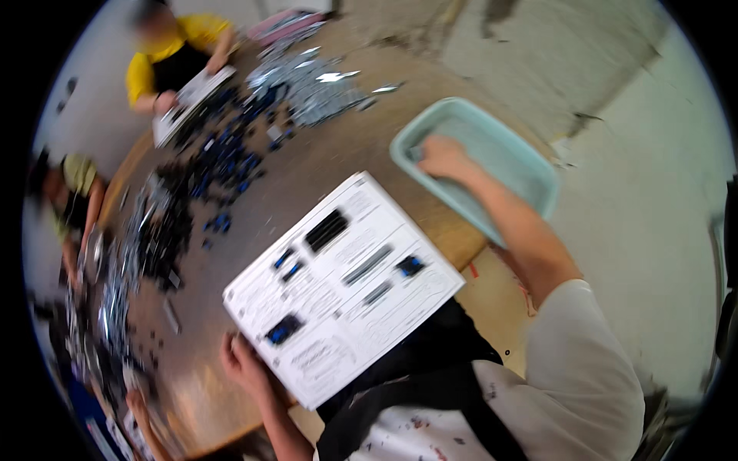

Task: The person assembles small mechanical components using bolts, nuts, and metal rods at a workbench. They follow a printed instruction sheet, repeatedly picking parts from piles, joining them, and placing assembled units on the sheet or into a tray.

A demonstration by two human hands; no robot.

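A white printed board lies tilted in front of me, over the table edge and my lap. Small black and blue parts, a black block and grey strips sit on its printed face. Beside the board's left edge is my left hand, its fingers curled; what they hold, if anything, is too blurred to name. My right hand reaches into the left end of a pale green plastic tub. Its fingers are bent together near a small grey thing at the tub's wall, and their tips are hidden.
Heaps of black and blue parts spread over the round brown table. Silvery packets are piled farther back. A person in yellow holds another white board; other people work along the left side.
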